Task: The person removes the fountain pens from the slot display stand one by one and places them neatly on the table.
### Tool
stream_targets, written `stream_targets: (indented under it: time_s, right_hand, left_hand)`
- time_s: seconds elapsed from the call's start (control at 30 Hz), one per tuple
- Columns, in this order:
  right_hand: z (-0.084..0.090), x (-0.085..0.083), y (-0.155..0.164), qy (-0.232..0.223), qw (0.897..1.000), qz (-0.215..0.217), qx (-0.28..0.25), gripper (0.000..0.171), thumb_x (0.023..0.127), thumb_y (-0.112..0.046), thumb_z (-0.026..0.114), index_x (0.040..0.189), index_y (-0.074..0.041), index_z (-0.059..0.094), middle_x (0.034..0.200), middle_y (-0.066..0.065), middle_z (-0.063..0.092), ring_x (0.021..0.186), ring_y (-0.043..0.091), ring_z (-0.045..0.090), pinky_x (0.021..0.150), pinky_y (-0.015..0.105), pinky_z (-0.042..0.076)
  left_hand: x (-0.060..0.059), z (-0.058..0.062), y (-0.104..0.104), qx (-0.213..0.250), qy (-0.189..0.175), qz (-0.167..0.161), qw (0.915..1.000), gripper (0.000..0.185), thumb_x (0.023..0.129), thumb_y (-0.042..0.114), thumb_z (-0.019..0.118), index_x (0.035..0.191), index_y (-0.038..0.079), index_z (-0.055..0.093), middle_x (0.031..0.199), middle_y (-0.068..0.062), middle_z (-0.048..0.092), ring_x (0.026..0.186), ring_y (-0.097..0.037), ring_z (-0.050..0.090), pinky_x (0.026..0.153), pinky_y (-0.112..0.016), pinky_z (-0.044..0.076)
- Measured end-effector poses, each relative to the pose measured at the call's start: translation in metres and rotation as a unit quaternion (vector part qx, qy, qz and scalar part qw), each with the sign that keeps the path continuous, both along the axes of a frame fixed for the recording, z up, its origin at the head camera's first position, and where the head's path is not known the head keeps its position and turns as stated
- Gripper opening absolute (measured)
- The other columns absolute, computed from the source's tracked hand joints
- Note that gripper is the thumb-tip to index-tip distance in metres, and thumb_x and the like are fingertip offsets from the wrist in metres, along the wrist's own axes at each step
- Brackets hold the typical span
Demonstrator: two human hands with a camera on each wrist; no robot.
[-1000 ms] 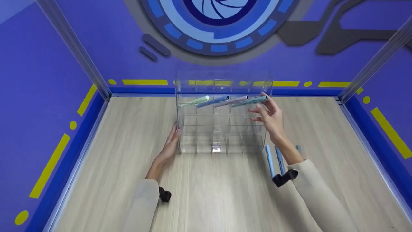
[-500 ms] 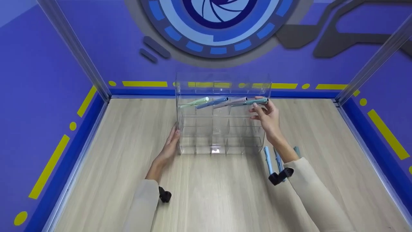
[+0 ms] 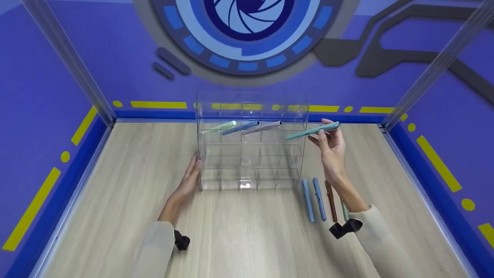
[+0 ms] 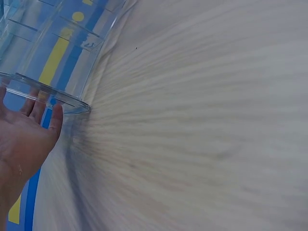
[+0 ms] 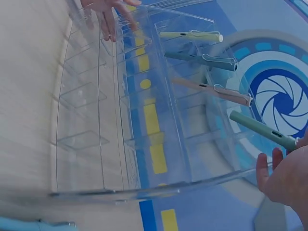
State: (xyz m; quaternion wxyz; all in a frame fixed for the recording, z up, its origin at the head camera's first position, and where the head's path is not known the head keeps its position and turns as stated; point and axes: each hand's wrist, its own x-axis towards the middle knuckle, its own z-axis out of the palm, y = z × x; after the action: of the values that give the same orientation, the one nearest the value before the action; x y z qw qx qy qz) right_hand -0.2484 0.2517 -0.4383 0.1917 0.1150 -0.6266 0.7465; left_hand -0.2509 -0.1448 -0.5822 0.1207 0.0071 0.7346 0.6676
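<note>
Fingers of the right hand pinch a teal pen near its rear end, holding it in the air just right of a clear plastic organizer that stands on a pale wood table. The pen lies nearly level, its front tip pointing toward the organizer's top right compartment, with the barrel outside the case. Seen from the right wrist, the same teal pen hangs off the organizer's upper edge, apart from the pens already stored.

The left hand rests flat against the organizer's left wall near its base, fingers straight and close together; the left wrist view shows those fingertips touching the curved lower edge of the plastic.

Three pens sit side by side in the top row: a green pen, a blue pen and a pinkish pen.

On the table just right of the organizer lie two light blue pens and a brown pen, roughly parallel, beside the right forearm.
</note>
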Motion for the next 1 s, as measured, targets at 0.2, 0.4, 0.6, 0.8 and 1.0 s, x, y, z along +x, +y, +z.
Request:
stream_targets:
  time_s: [0.2,0.4,0.6,0.8,1.0]
  right_hand:
    - [-0.007,0.013,0.022,-0.027,0.999,0.023,0.008,0.048,0.11,-0.009,0.042,0.157,-0.003,0.032,0.111,0.002,0.052,0.104,0.011,0.06,0.099,0.03,0.058]
    - [-0.021,0.02,0.046,-0.064,0.996,-0.008,0.061,0.05,0.112,-0.014,0.039,0.159,-0.003,0.031,0.102,0.0,0.049,0.1,0.009,0.059,0.093,0.023,0.059]
    - [-0.038,0.025,0.07,-0.118,0.986,-0.039,0.111,0.049,0.112,-0.02,0.039,0.158,-0.001,0.034,0.102,-0.004,0.049,0.097,0.006,0.053,0.089,0.017,0.056]
    - [-0.051,0.031,0.09,-0.178,0.965,-0.06,0.184,0.049,0.113,-0.022,0.038,0.157,-0.001,0.036,0.11,-0.011,0.052,0.099,0.004,0.052,0.088,0.015,0.055]
    - [-0.07,0.033,0.116,-0.232,0.939,-0.086,0.239,0.047,0.112,-0.022,0.039,0.154,-0.001,0.041,0.113,-0.013,0.054,0.1,-0.004,0.053,0.084,0.01,0.053]
  left_hand:
    - [0.0,-0.001,-0.002,0.007,0.0,-0.011,0.9999,0.067,0.111,0.051,0.024,0.166,0.025,-0.004,0.174,-0.007,-0.011,0.16,-0.033,-0.014,0.128,-0.06,-0.008]
    - [-0.001,-0.001,-0.002,0.005,-0.012,-0.011,0.9999,0.073,0.108,0.059,0.024,0.166,0.027,-0.006,0.174,-0.005,-0.012,0.16,-0.031,-0.015,0.128,-0.06,-0.008]
    - [-0.002,-0.002,-0.003,0.002,-0.011,-0.003,0.9999,0.073,0.108,0.059,0.025,0.166,0.027,-0.005,0.174,-0.005,-0.01,0.161,-0.03,-0.013,0.129,-0.058,-0.007]
    - [-0.002,0.0,-0.003,0.004,0.0,-0.003,1.0,0.069,0.11,0.054,0.024,0.166,0.024,-0.005,0.174,-0.007,-0.011,0.161,-0.03,-0.013,0.13,-0.056,-0.006]
    - [-0.002,-0.002,-0.003,-0.005,0.003,-0.004,1.0,0.069,0.111,0.051,0.023,0.166,0.022,-0.005,0.174,-0.01,-0.01,0.161,-0.032,-0.012,0.129,-0.058,-0.006]
